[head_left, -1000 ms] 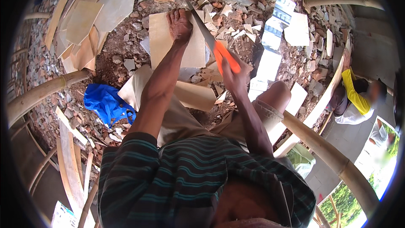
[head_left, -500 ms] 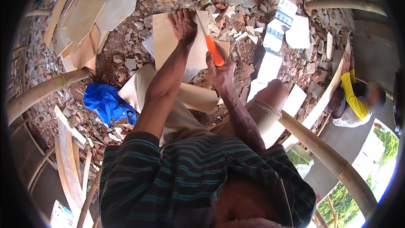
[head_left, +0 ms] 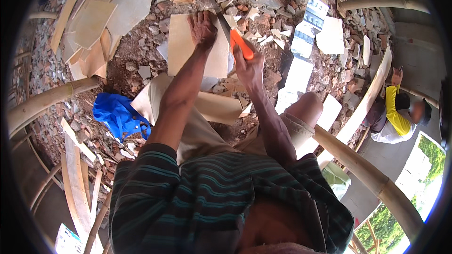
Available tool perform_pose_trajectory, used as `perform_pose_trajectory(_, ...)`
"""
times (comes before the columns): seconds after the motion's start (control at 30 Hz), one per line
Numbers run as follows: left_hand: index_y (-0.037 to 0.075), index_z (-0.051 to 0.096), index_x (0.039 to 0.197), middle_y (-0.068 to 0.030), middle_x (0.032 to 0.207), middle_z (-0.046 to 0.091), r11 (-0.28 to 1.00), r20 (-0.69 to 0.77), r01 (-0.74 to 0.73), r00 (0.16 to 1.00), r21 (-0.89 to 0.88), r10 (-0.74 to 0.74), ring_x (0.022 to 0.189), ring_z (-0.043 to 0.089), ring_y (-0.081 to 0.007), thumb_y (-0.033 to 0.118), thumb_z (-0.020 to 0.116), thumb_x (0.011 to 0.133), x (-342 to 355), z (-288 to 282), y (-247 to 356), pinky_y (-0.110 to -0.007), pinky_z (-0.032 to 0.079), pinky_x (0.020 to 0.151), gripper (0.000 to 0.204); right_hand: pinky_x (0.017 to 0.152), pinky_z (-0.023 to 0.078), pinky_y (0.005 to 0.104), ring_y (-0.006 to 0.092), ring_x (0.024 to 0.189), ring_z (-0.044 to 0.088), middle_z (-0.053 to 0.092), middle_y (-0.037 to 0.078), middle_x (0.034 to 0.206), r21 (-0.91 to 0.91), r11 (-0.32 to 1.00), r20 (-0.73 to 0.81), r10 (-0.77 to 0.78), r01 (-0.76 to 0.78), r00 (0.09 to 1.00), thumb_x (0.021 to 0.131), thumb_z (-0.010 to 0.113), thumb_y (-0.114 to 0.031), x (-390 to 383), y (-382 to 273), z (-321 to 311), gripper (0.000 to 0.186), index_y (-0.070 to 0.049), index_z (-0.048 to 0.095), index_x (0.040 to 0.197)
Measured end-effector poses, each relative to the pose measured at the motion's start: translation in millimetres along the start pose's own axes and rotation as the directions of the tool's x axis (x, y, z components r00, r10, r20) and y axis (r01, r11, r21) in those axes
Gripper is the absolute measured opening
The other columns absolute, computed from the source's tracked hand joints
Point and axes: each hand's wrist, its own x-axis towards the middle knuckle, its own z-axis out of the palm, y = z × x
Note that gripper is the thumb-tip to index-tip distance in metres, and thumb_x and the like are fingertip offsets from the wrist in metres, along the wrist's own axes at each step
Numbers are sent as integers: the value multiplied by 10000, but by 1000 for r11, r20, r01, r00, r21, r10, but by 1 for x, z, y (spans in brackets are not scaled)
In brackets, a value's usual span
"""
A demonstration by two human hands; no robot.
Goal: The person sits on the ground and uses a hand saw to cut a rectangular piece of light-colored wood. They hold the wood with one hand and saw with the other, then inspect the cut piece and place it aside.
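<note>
My left hand [head_left: 202,28] grips the top edge of a flat beige tile [head_left: 184,47] that stands on rubble in front of me. My right hand [head_left: 250,67] is closed round the orange handle of a long-bladed tool [head_left: 240,43]. Its dark blade [head_left: 219,11] runs up and left along the tile's right edge, close beside my left hand. My knees and beige shorts lie just below the tile.
Broken tile pieces and brick rubble [head_left: 141,68] cover the ground. Larger beige tiles [head_left: 113,11] lie at upper left. A blue bag [head_left: 120,115] lies left of my leg. Bamboo poles [head_left: 47,101] curve round me. A person in a yellow sleeve [head_left: 395,113] sits at right.
My right hand has brought the orange-handled tool up and left, from beside the tile to its right edge. My left hand has kept its hold on the tile's top.
</note>
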Motion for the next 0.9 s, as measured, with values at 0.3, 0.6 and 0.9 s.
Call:
perform_pose_trajectory(0.3,55,531,1187,-123,1207,561,997,-44,-64,997,43,66,1280,432,-295,104,504,823,-1,4,-3,-511,229,1137,369,721,520,339,222,766,660,691,174,916,-4,997,-114,-72,72,991,926,603,-155,-48,16,-23,347,12,608,1230)
perform_pose_trajectory(0.6,56,501,1212,-146,1239,553,999,-64,-44,997,-1,43,1293,423,-306,63,534,774,-1,7,-3,-530,202,1145,439,724,515,297,139,807,630,677,147,1009,28,983,-141,-178,183,974,950,583,-209,-79,-12,-33,403,60,580,1251)
perform_pose_trajectory(0.9,54,517,1200,-148,1233,543,999,-49,-48,998,9,48,1277,428,-307,124,484,816,4,7,-4,-529,199,1146,391,654,516,331,193,677,666,656,194,749,-53,995,-78,-90,86,993,909,611,-189,-20,12,-4,361,25,599,1200)
